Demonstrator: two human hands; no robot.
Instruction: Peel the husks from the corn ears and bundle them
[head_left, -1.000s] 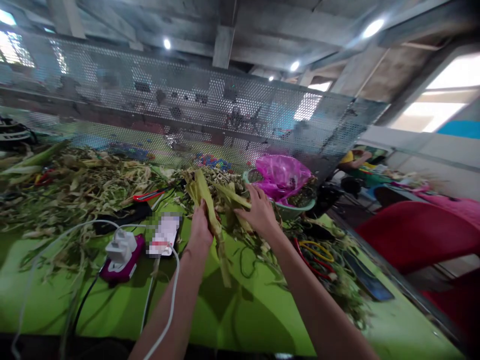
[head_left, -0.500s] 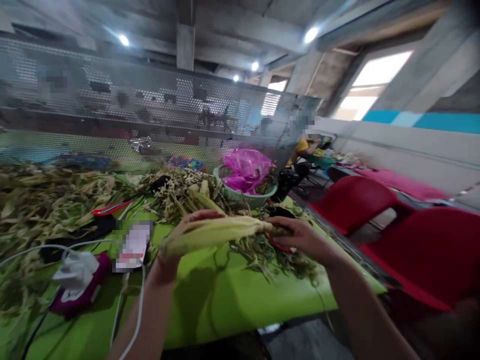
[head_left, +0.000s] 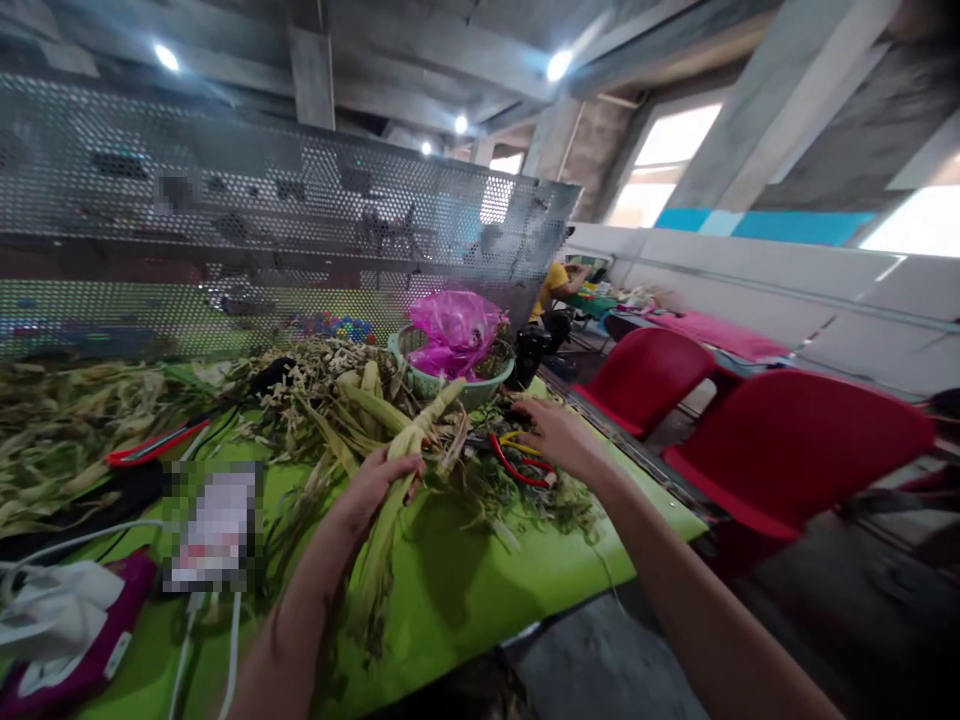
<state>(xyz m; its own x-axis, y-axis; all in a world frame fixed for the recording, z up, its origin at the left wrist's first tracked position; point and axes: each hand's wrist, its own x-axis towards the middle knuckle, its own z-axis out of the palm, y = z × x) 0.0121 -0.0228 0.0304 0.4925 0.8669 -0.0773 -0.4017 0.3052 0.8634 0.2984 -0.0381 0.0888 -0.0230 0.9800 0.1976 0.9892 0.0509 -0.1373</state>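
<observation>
My left hand (head_left: 379,485) is closed around a pale yellow-green bundle of corn husk (head_left: 409,440), its twisted end pointing up and away, its loose leaves hanging toward the table's front. My right hand (head_left: 559,435) is stretched over the trimmings to the right, fingers apart, and the husk is out of its grasp. Just left of and below that hand lies a tool with red and yellow handles (head_left: 517,470); its working end is hard to make out. The fingertips are close to a small dark object, and whether they touch it I cannot tell.
Dried husks (head_left: 60,430) pile up at the left of the green table (head_left: 465,590). A green basket (head_left: 480,390) holds a pink plastic bag (head_left: 454,335). A phone (head_left: 214,525), cables and a purple power strip (head_left: 82,640) lie left. Red chairs (head_left: 795,450) stand right; a person in yellow (head_left: 555,285) sits beyond.
My right hand has let go of the husk's end and moved over the tool. The left hand has tilted the bundle from level to steep. The view has turned right.
</observation>
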